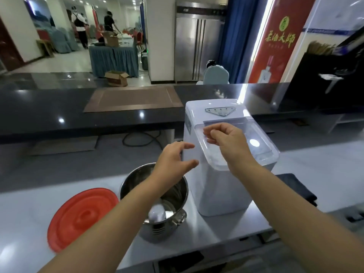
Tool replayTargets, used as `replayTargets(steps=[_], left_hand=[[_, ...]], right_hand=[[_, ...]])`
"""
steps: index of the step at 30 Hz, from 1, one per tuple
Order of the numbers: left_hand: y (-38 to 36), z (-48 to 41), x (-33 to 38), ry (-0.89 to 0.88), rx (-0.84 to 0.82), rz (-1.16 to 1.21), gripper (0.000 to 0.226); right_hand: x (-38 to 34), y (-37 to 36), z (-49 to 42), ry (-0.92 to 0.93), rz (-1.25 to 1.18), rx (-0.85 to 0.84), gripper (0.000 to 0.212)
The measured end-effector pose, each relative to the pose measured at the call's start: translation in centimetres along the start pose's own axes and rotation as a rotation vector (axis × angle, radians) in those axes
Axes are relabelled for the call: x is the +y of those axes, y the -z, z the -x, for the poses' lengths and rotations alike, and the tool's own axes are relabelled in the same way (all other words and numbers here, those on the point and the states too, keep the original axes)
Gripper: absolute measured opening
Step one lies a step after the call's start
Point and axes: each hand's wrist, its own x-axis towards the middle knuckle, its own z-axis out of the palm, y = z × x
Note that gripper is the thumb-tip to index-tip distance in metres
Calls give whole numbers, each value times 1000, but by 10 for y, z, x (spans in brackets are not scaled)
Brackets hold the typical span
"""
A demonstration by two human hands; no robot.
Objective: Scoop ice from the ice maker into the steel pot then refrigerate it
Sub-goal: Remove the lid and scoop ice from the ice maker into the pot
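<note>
A white ice maker [222,186] stands on the steel counter, its clear lid [254,142] down over the ice. My right hand [226,138] hovers above the lid's left part, fingers loosely curled and holding nothing. My left hand [173,162] is open beside the machine's left wall, thumb and fingers spread toward it, just above the steel pot [171,217]. The pot stands left of the ice maker, and a white scoop [157,213] lies inside it.
A red round lid [82,217] lies flat left of the pot. A dark folded cloth [295,186] sits right of the ice maker. A steel refrigerator [197,48] stands across the room behind a dark counter [59,107]. People move about at far left.
</note>
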Motion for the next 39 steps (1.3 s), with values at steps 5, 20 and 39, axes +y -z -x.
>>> replayTargets(steps=[5, 20, 39], left_hand=[[-31, -14, 26, -30, -112, -81, 91], [-47, -22, 40, -223, -147, -459, 105], [-32, -37, 58, -242, -33, 7, 83]], right_hand=[[9, 46, -19, 20, -10, 125, 26], [62, 120, -37, -213, 378, 357, 29], [39, 138, -46, -225, -19, 499, 23]])
